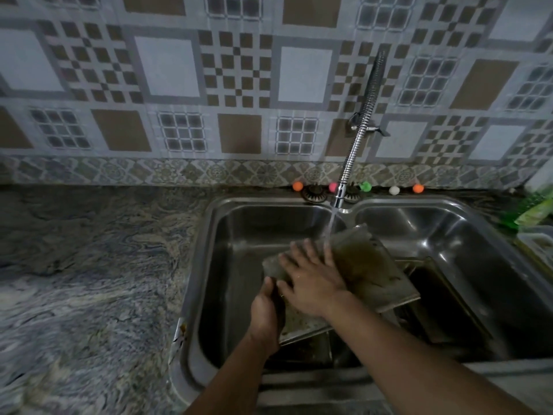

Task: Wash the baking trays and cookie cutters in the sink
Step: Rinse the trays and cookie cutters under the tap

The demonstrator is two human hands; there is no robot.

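Head view, grimy baking tray point(368, 265) — wet, tilted

Double steel sink point(209, 265) set in a marbled tabletop point(89, 280), patterned tiles behind. Flexi tap point(356, 145) is running, water landing on a grimy baking tray point(377, 265) tilted over the divider. Left hand point(266, 310) grips the tray's near edge, right hand point(311, 277) rests flat on it w/ fingers spread. Another dark tray point(443, 295) sits in the right basin.
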